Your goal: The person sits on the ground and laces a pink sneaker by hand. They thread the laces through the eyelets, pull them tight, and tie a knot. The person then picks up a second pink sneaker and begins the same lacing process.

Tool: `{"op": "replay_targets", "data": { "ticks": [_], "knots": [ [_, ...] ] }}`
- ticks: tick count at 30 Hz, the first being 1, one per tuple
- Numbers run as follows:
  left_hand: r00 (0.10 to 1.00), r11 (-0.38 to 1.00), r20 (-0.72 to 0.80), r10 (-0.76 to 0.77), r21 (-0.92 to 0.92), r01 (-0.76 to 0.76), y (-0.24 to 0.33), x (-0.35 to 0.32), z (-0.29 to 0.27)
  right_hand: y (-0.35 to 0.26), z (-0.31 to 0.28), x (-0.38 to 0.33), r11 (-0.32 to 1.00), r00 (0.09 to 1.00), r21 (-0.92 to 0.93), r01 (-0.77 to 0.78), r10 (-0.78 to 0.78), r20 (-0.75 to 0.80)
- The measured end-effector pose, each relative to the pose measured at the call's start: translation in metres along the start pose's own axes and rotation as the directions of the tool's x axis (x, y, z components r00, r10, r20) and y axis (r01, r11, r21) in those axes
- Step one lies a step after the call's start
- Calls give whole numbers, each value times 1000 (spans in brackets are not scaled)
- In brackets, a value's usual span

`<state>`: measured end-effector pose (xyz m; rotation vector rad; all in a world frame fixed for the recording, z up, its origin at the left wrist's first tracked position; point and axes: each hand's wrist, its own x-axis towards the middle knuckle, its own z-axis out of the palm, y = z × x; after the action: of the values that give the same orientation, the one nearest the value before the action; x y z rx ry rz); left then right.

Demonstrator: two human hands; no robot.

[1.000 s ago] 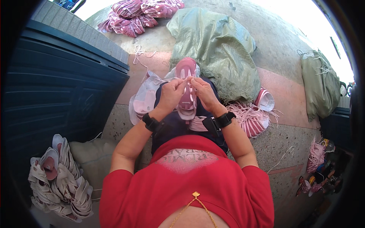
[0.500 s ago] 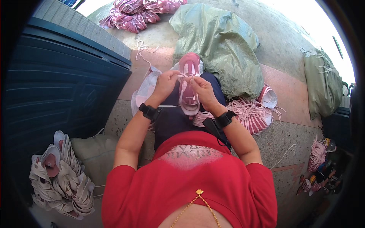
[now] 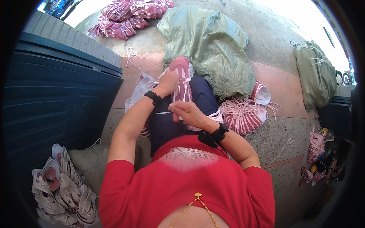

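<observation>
A pink shoe upper (image 3: 181,89) with pale straps and a white shoelace (image 3: 187,80) rests on my lap, toe pointing away from me. My left hand (image 3: 167,82) is closed at its left edge near the toe, with the fingertips partly hidden. Nearer to me, my right hand (image 3: 189,114) is closed in a pinch at the heel end, thumb and forefinger on what looks like a lace end. Pale lace-like strands (image 3: 213,118) lie beside my right wrist. Both wrists wear black bands.
A large green woven sack (image 3: 209,49) lies just ahead. Bundled pink uppers (image 3: 243,116) sit right of my legs, with more pink bundles (image 3: 125,17) far left. Beige uppers (image 3: 62,190) are stacked lower left, near a dark blue panel (image 3: 61,87). Another sack (image 3: 315,76) stands far right.
My hands have come apart from their meeting point over the laces. The left stays by the toe end; the right has moved down toward the heel. The whole view has shifted slightly.
</observation>
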<state>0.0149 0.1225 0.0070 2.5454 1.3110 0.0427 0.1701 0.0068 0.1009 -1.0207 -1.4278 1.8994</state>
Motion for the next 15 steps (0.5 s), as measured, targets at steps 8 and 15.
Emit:
{"op": "replay_targets", "data": {
  "ticks": [8,15],
  "knots": [
    [989,997,136,62,26,-67,-7,9,-12,15,1,0,999,1000,48,-5,4,12],
    [964,999,265,19,31,-28,-19,16,-40,-98,-32,-6,954,933,-40,299,-300,-200]
  ]
}}
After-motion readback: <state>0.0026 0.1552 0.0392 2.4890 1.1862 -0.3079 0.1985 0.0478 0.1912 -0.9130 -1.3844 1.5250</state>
